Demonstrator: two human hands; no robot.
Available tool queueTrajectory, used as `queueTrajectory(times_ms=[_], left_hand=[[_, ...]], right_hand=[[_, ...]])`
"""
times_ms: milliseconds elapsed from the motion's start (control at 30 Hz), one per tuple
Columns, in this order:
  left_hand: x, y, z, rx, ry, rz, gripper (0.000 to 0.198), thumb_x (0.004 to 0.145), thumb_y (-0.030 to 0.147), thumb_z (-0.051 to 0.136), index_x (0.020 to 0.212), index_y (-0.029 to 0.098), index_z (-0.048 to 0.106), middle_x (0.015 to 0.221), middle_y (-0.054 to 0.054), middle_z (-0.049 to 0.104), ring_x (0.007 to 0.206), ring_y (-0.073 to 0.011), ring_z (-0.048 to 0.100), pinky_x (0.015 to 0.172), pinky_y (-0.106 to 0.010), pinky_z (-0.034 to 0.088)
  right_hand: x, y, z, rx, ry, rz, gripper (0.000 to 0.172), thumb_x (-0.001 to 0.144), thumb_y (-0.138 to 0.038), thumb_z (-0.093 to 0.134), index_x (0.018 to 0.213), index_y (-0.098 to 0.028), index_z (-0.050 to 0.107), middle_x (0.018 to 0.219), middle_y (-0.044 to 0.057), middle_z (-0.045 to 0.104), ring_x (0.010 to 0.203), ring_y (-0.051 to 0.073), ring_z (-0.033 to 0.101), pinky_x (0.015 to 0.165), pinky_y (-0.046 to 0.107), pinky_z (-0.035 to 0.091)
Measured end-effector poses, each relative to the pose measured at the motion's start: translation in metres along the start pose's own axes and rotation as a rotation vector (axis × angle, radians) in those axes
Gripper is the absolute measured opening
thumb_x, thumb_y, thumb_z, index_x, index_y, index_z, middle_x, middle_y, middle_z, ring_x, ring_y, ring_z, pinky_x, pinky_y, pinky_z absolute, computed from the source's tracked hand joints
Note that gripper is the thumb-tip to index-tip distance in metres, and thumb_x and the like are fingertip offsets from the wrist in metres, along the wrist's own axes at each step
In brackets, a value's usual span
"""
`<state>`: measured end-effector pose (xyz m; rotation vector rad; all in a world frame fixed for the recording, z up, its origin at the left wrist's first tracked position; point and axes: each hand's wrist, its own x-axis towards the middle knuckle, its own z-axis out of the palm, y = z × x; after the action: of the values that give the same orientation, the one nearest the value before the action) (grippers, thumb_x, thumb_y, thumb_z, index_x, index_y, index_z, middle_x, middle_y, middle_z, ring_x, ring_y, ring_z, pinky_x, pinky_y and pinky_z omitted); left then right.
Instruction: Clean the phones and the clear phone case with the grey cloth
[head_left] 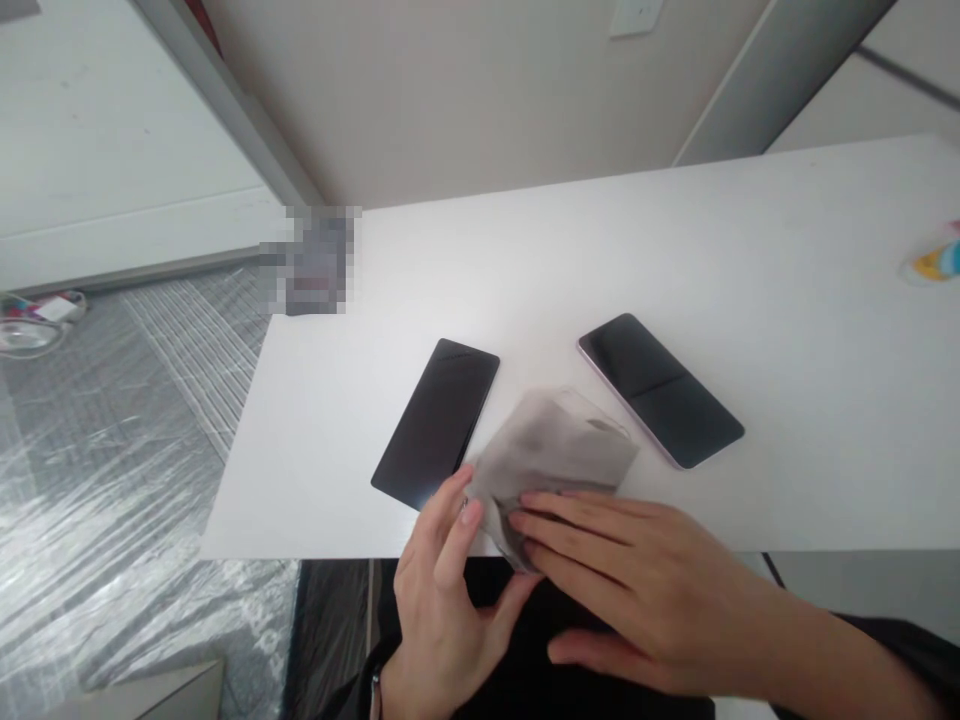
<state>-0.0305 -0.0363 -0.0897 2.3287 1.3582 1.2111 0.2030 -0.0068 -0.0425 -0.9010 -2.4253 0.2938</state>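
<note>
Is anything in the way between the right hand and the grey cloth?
Nothing visible: the right hand touches the grey cloth with its fingers. The left phone and right phone lie on either side.

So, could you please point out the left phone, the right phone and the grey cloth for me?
Left phone [437,420], head view: middle of its dark screen.
Right phone [661,391], head view: middle of its dark screen.
Grey cloth [553,448], head view: middle of its spread-out part.

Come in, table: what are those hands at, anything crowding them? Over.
Right hand on grey cloth. Left hand at cloth's near left edge. Left phone and right phone lie close, one either side of cloth.
</note>
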Motion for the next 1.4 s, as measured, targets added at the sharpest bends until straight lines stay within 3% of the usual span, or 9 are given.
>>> queueTrajectory(times_ms=[367, 533, 667, 767, 967, 1100, 1167, 1267, 1400], left_hand=[[-0.005, -0.007, 0.005, 0.115, 0.052, 0.085, 0.098, 0.092, 0.041, 0.085, 0.168, 0.018, 0.028, 0.133, -0.019, 0.071, 0.136, -0.0257, 0.065, 0.107, -0.038, 0.062], [-0.005, -0.007, 0.007, 0.169, 0.055, 0.102, 0.085, 0.098, 0.048, 0.076, 0.165, 0.016, 0.034, 0.142, -0.022, 0.065, 0.138, -0.0256, 0.064, 0.102, -0.035, 0.063], [-0.001, -0.007, 0.007, 0.170, 0.052, 0.120, 0.093, 0.090, 0.046, 0.086, 0.161, 0.010, 0.036, 0.130, -0.021, 0.071, 0.139, -0.0258, 0.064, 0.108, -0.035, 0.060], [0.000, -0.006, 0.008, 0.184, 0.070, 0.115, 0.087, 0.091, 0.049, 0.083, 0.157, 0.011, 0.041, 0.134, -0.023, 0.070, 0.134, -0.0264, 0.067, 0.104, -0.034, 0.062], [-0.004, -0.007, 0.008, 0.206, 0.095, 0.085, 0.086, 0.090, 0.053, 0.083, 0.155, 0.014, 0.044, 0.136, -0.023, 0.071, 0.123, -0.0308, 0.075, 0.091, -0.038, 0.069], [-0.005, -0.007, 0.007, 0.182, 0.072, 0.072, 0.077, 0.096, 0.050, 0.078, 0.157, 0.018, 0.044, 0.139, -0.022, 0.071, 0.124, -0.0308, 0.075, 0.089, -0.039, 0.069], [-0.004, -0.007, 0.007, 0.192, 0.085, 0.067, 0.080, 0.094, 0.053, 0.079, 0.157, 0.019, 0.044, 0.138, -0.021, 0.071, 0.122, -0.0303, 0.076, 0.087, -0.038, 0.070], [-0.004, -0.006, 0.006, 0.221, 0.083, 0.071, 0.084, 0.091, 0.054, 0.082, 0.156, 0.015, 0.044, 0.133, -0.022, 0.072, 0.120, -0.0305, 0.076, 0.089, -0.038, 0.069], [-0.004, -0.006, 0.005, 0.217, 0.049, 0.081, 0.081, 0.095, 0.050, 0.078, 0.157, 0.012, 0.041, 0.135, -0.025, 0.069, 0.126, -0.0313, 0.073, 0.094, -0.039, 0.067]], right_hand=[[0.012, -0.004, 0.010, -0.075, -0.009, 0.040, 0.054, 0.119, -0.045, 0.037, 0.118, -0.010, 0.079, 0.128, 0.010, 0.078, 0.120, 0.027, 0.074, 0.106, 0.042, 0.062], [0.013, -0.004, 0.009, 0.034, -0.047, -0.011, 0.063, 0.118, -0.054, 0.031, 0.118, -0.012, 0.077, 0.125, 0.008, 0.079, 0.119, 0.024, 0.074, 0.101, 0.036, 0.063], [0.015, 0.002, 0.003, -0.154, 0.024, 0.031, 0.043, 0.114, -0.014, 0.037, 0.106, -0.011, 0.079, 0.118, 0.009, 0.081, 0.106, 0.025, 0.076, 0.084, 0.037, 0.067], [0.016, 0.004, -0.004, -0.057, 0.031, -0.027, 0.047, 0.111, -0.005, 0.034, 0.105, -0.013, 0.079, 0.115, 0.005, 0.081, 0.105, 0.019, 0.076, 0.091, 0.032, 0.066], [0.011, 0.003, 0.002, -0.192, 0.051, 0.051, 0.037, 0.114, -0.015, 0.043, 0.115, -0.008, 0.079, 0.122, 0.012, 0.079, 0.116, 0.027, 0.074, 0.099, 0.039, 0.065], [0.004, 0.000, 0.014, -0.138, -0.056, -0.004, 0.058, 0.119, -0.047, 0.031, 0.139, -0.010, 0.071, 0.147, 0.008, 0.069, 0.135, 0.026, 0.066, 0.111, 0.044, 0.060], [0.001, 0.000, 0.015, -0.241, -0.081, 0.048, 0.065, 0.119, -0.053, 0.028, 0.145, -0.006, 0.065, 0.152, 0.012, 0.064, 0.139, 0.029, 0.063, 0.113, 0.049, 0.057], [-0.001, 0.000, 0.015, -0.384, -0.057, 0.090, 0.087, 0.115, -0.066, 0.021, 0.144, 0.005, 0.062, 0.153, 0.022, 0.060, 0.143, 0.035, 0.059, 0.114, 0.053, 0.052], [-0.002, -0.005, 0.016, -0.360, -0.066, 0.051, 0.096, 0.111, -0.075, 0.010, 0.145, -0.002, 0.063, 0.154, 0.015, 0.062, 0.143, 0.031, 0.058, 0.121, 0.052, 0.042]])
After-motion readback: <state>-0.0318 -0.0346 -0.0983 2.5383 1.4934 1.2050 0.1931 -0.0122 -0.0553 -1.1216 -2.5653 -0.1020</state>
